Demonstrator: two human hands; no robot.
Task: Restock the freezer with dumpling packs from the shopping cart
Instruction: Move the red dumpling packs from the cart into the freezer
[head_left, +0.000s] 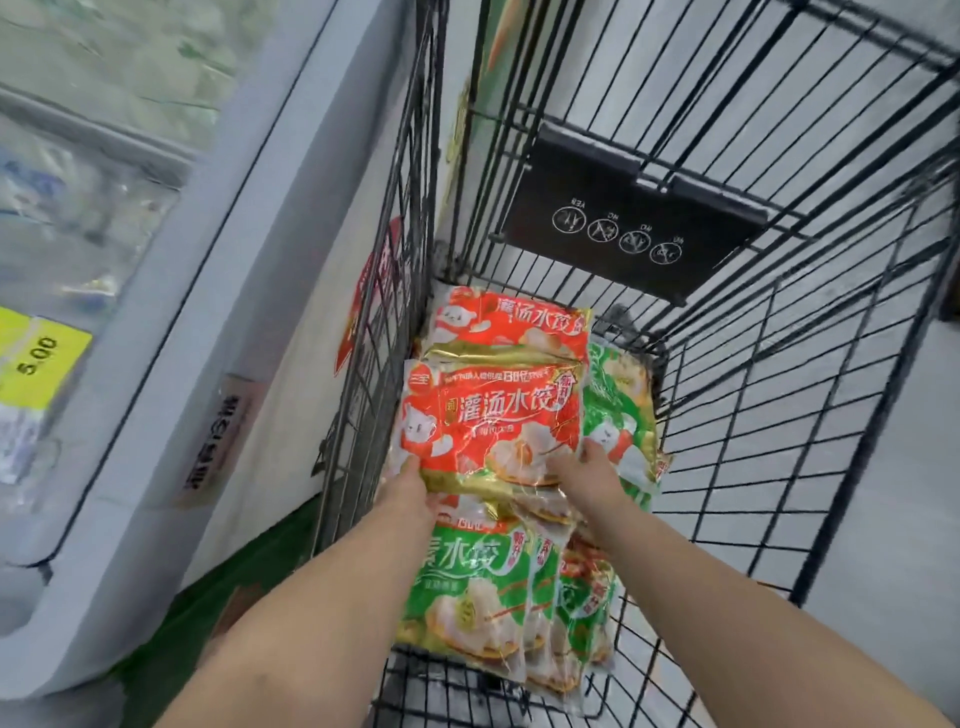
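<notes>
A red dumpling pack (493, 421) lies on top of the pile inside the black wire shopping cart (810, 395). My left hand (408, 493) grips its lower left corner and my right hand (589, 470) grips its lower right edge. Behind it lies a second red pack (514, 322). Green dumpling packs (467, 587) are stacked nearer to me under my arms, and another green pack (621, 415) lies to the right. The white chest freezer (171, 322) stands to the left of the cart, its glass lid (67, 218) over frozen goods.
A black fold-down child seat flap (631, 218) hangs on the cart's far wall. A yellow price label (39, 356) sits on the freezer glass. Red stickers (371, 291) show on the freezer side through the cart wires. Grey floor lies to the right.
</notes>
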